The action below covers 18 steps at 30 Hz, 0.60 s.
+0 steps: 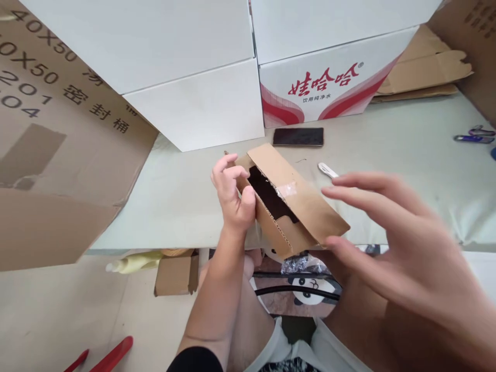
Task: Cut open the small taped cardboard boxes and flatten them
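can see a dark phone (298, 137) lying in front of a white box (325, 85) with red letters; at left, a big cardboard box (73, 175) with black print.

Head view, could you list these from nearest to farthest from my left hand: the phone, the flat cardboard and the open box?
1. Open box: nearest, right against your left hand, on its right side.
2. Phone: next, ahead and to the right, on the table.
3. Flat cardboard: farthest, at the far right of the table.
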Tool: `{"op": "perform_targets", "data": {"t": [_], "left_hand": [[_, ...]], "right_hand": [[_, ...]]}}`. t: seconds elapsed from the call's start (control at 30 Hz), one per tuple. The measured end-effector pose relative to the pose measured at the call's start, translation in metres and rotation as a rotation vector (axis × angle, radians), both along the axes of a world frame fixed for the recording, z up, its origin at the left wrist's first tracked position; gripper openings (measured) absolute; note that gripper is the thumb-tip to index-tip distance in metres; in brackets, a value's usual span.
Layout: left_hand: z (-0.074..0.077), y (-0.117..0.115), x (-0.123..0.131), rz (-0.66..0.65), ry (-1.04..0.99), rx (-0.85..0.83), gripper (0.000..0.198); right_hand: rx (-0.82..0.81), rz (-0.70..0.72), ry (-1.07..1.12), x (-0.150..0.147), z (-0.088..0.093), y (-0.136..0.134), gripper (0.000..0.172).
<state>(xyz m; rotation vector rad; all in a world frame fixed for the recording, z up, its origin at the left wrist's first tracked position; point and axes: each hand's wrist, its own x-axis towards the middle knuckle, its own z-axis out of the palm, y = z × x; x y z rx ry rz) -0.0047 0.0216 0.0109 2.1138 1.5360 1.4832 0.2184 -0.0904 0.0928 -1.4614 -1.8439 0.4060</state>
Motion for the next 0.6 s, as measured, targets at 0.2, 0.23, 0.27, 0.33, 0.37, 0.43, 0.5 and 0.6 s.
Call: {"op": "perform_targets", "data": {"t": [0.2, 0.23, 0.27, 0.33, 0.37, 0.43, 0.5, 0.6], "left_hand": [[-0.012, 0.007, -0.010, 0.055, -0.118, 0.283, 0.023], [-0.013, 0.008, -0.011, 0.044, -0.135, 0.313, 0.022], [-0.013, 0.009, -0.012, 0.036, -0.150, 0.329, 0.020], [-0.012, 0.009, -0.011, 0.036, -0.167, 0.337, 0.020], [-0.010, 0.008, -0.010, 0.037, -0.168, 0.337, 0.021], [-0.008, 0.007, -0.007, 0.027, -0.155, 0.328, 0.023], [-0.005, 0.005, -0.004, -0.019, -0.135, 0.305, 0.024], [-0.001, 0.003, -0.002, -0.088, -0.179, 0.229, 0.025]], "right_hand": [[-0.067, 0.107, -0.200, 0.002, -0.019, 0.024, 0.057], [-0.078, 0.103, -0.190, 0.003, -0.022, 0.025, 0.056], [-0.081, 0.084, -0.164, 0.003, -0.024, 0.026, 0.054], [-0.071, -0.019, -0.078, 0.004, -0.032, 0.033, 0.045], [-0.061, -0.093, -0.032, 0.005, -0.036, 0.037, 0.039], [-0.039, -0.241, 0.018, 0.007, -0.046, 0.047, 0.032], [-0.014, -0.332, 0.020, 0.011, -0.055, 0.055, 0.032], [0.099, -0.294, 0.052, 0.016, -0.062, 0.061, 0.031]]}}
